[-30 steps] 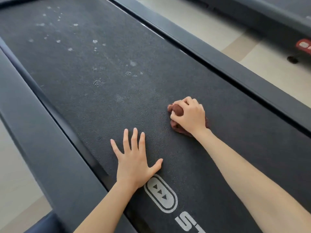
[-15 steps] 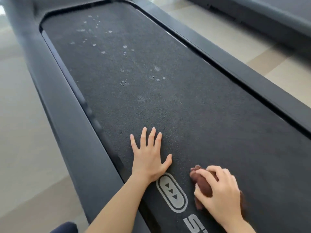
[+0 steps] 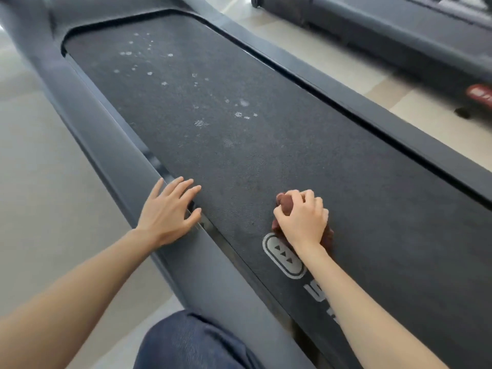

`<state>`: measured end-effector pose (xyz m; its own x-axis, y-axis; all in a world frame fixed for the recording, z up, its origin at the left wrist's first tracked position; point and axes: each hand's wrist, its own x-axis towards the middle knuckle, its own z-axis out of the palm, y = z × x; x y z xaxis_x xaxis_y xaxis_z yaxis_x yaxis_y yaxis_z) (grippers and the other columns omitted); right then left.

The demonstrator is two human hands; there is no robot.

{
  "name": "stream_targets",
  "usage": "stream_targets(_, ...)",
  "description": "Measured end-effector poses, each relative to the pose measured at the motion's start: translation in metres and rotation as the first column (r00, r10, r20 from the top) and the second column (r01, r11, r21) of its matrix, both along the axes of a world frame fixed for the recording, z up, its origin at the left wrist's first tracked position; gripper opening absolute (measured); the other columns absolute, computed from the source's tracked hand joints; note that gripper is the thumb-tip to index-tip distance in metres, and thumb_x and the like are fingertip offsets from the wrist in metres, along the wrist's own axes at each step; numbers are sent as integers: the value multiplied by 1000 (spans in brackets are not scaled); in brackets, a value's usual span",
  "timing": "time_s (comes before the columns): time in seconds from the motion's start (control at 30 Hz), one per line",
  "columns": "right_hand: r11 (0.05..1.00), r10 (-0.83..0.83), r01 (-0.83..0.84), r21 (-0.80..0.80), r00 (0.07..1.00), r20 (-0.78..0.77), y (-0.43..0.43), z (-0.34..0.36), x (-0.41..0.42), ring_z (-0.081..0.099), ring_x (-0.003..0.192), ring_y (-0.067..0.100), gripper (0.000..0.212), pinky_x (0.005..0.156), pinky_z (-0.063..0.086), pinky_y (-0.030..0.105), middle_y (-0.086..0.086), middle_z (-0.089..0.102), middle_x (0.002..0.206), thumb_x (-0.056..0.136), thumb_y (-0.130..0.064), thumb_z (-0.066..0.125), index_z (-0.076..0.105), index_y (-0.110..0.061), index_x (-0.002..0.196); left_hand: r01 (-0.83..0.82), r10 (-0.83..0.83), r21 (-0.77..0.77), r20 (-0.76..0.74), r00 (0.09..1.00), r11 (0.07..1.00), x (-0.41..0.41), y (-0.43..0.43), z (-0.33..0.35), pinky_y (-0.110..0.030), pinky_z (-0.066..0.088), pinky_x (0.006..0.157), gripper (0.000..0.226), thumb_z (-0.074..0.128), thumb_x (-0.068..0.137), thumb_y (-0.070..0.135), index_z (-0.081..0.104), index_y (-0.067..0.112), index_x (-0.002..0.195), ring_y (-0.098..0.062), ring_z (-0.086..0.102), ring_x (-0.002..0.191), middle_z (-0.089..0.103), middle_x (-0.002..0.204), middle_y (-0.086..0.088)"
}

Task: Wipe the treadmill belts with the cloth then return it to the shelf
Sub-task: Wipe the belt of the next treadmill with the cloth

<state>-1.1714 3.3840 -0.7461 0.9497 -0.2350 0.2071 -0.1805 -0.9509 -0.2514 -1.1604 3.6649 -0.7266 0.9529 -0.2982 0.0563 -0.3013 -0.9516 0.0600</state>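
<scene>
Nearby, white specks (image 3: pixel 201 123) beyond cloth (image 3: pixel 286 202).

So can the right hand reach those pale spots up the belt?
Probably yes: only bare belt lies between the right hand, gripping the cloth, and the pale spots, though far off.

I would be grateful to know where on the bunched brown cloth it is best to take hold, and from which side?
Probably from above. The brown cloth is wadded into a lump lying flat on the treadmill belt, which leaves no free edge to slip under. Curl the grip over its raised hump, as the right hand does, with the palm pressing down.
</scene>
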Motion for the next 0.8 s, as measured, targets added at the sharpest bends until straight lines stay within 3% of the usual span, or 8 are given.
stream_targets(0.17,949,314,-315,-12,944,96,64,-10,-58,51,76,23,27,64,40,33,-3,55,86,68,-46,53,63,-29,87,-88,88,0,-73,993,996,41,52,-6,-43,1,118,63,35,95,50,19,23,150,-17,8,145,14,158,0)
stream_targets(0.37,964,265,-264,-23,955,134,115,-3,34,51,76,21,24,65,40,32,-2,54,83,70,-43,58,65,-26,85,-51,47,-37,-109,993,998,98,64,-23,-42,-4,117,63,27,95,55,11,29,150,-15,-1,146,5,159,6)
stream_targets(0.5,972,236,-233,-34,966,105,124,-7,70,52,77,24,27,67,43,34,0,54,83,71,-44,57,66,-25,88,-32,26,-66,-96,995,997,99,62,-39,-43,-5,117,62,23,93,57,17,32,149,-11,1,145,9,158,8)
stream_targets(0.67,969,247,-247,-7,967,66,125,3,57,53,83,26,26,71,41,35,2,56,88,71,-40,64,68,-25,93,-37,29,-67,-109,994,997,96,62,-32,-44,-5,117,60,28,94,54,18,31,149,-12,2,145,9,158,7)
stream_targets(0.8,946,319,-323,20,941,109,115,-2,-5,53,81,22,25,69,40,35,-7,56,89,69,-41,58,64,-31,91,-40,31,-78,-112,993,996,98,62,-32,-44,-6,117,60,27,94,54,19,31,149,-11,2,145,10,158,7)
